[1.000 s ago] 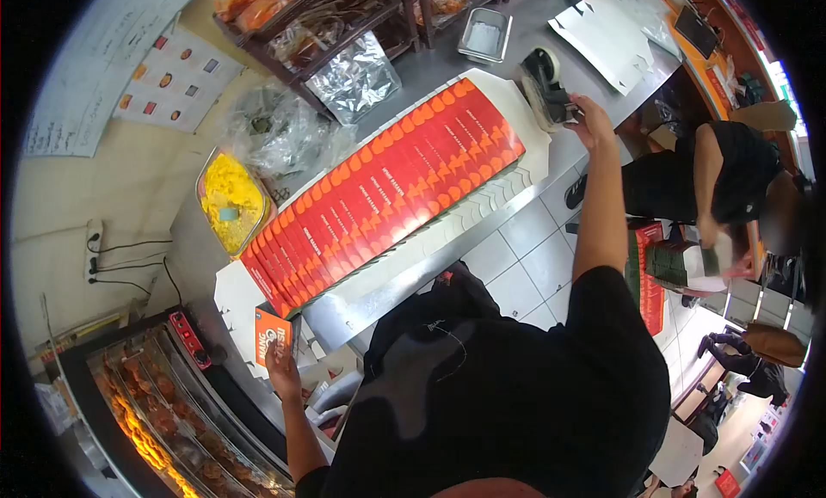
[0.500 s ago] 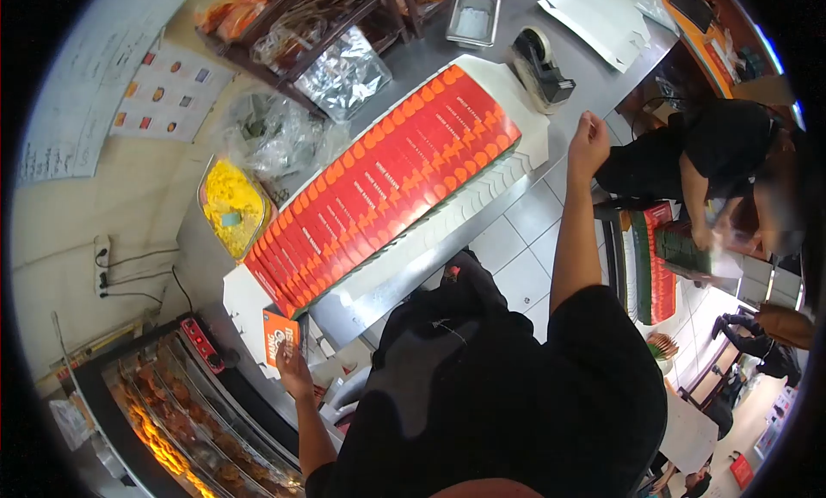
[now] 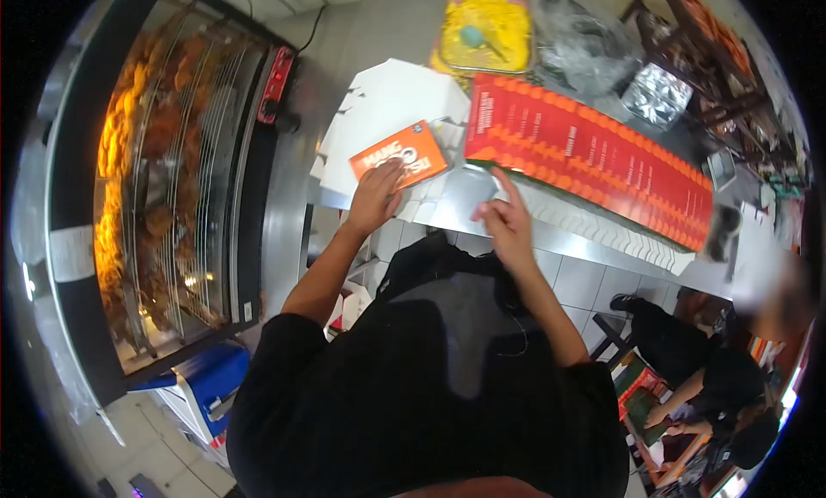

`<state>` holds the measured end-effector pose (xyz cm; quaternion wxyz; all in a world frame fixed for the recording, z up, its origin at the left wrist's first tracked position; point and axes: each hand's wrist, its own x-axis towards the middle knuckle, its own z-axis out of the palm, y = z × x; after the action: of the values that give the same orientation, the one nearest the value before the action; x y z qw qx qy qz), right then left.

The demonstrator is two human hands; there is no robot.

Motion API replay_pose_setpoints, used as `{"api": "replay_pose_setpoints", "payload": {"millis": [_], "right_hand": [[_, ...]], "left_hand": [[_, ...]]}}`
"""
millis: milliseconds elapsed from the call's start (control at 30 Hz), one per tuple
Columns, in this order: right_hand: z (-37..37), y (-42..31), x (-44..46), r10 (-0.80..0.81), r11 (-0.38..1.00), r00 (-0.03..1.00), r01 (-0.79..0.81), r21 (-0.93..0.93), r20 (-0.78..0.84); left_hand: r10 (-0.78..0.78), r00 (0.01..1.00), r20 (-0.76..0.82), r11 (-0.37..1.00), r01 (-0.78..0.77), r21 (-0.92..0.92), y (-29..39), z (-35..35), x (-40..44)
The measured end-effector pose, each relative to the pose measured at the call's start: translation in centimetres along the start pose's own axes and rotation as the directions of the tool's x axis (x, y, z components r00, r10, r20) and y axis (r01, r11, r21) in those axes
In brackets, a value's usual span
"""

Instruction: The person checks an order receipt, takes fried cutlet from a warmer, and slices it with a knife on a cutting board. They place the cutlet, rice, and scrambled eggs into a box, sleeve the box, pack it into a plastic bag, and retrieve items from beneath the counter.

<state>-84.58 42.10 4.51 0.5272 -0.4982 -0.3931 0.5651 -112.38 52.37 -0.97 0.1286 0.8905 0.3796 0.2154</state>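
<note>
"Steel counter point(image 3: 374, 25) runs out ahead of your fingers, with a lit rotisserie cabinet point(image 3: 163, 197) well to their left. How are your hands set?"

"Your left hand point(image 3: 379, 195) lies over the orange printed panel point(image 3: 417, 154), fingers across its near edge; whether they pinch it or merely press, I can't tell. Your right hand point(image 3: 508, 225) shows nothing in it: index stretched out, thumb apart, the rest curled."

"Why like that?"

"Probably your left fingers steady the panel over the white cardboard point(image 3: 391, 89), which spreads beyond their tips. Your right index reaches the near corner of the row of red cartons point(image 3: 594, 154) (touching or just short, I can't say). Those overlap away to the right of that fingertip, likely so each edge stays easy to catch."

"Anything crowding you?"

"Beyond your right fingertips, the tray of yellow food point(image 3: 486, 29) sits close behind the row's end, and plastic bags point(image 3: 589, 46) bunch beside it, so that far side looks tight. A foil-wrapped packet point(image 3: 658, 95) lies further right. Your co-worker point(image 3: 688, 352) bends well apart, rightward of your fingers."
</note>
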Motion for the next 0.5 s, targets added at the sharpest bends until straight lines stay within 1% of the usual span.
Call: {"api": "replay_pose_setpoints", "payload": {"millis": [33, 67, 133, 167, 200, 300, 367, 433, 500], "right_hand": [[2.3, 2.0, 1.3, 0.059, 0.998, 0.997, -0.06, 0.016, 0.056], [4.3, 3.5, 2.3, 0.075, 0.997, 0.995, -0.075, 0.007, 0.07], [7.7, 5.9, 3.9, 0.104, 0.995, 0.99, -0.105, -0.003, 0.093], [8.8, 6.8, 4.6, 0.1, 0.995, 0.992, -0.099, -0.015, 0.071], [9.7, 7.6, 5.2, 0.093, 0.995, 0.995, -0.092, -0.025, 0.047], [11.6, 8.1, 6.4, 0.105, 0.994, 0.994, -0.106, -0.015, -0.043], [11.6, 9.4, 7.3, 0.102, 0.994, 0.99, -0.107, -0.037, -0.101], [11.1, 9.9, 7.4, 0.066, 0.988, 0.996, -0.074, -0.137, -0.062], [10.9, 9.9, 7.2, 0.044, 0.979, 0.999, -0.049, -0.198, -0.027]], "left_hand": [[-0.035, 0.999, -0.004, 0.998, 0.035, -0.042, -0.3, -0.1, 0.0], [-0.067, 0.998, -0.008, 0.994, 0.067, -0.087, -0.4, 0.1, -0.1], [-0.047, 0.998, -0.053, 0.991, 0.04, -0.126, -0.7, 0.0, -0.4], [-0.034, 0.997, -0.072, 0.99, 0.023, -0.142, -0.8, -0.1, -0.5], [-0.059, 0.995, -0.084, 0.984, 0.044, -0.175, -0.6, -0.2, -0.6], [0.013, 0.993, -0.117, 0.987, -0.031, -0.16, -1.4, 0.2, -1.0], [0.063, 0.991, -0.117, 0.996, -0.07, -0.056, -1.5, 0.1, -1.0], [0.086, 0.993, -0.084, 0.996, -0.084, 0.034, -1.5, 0.1, -1.2], [0.063, 0.994, -0.09, 0.998, -0.064, -0.002, -1.4, 0.1, -1.3]]}}
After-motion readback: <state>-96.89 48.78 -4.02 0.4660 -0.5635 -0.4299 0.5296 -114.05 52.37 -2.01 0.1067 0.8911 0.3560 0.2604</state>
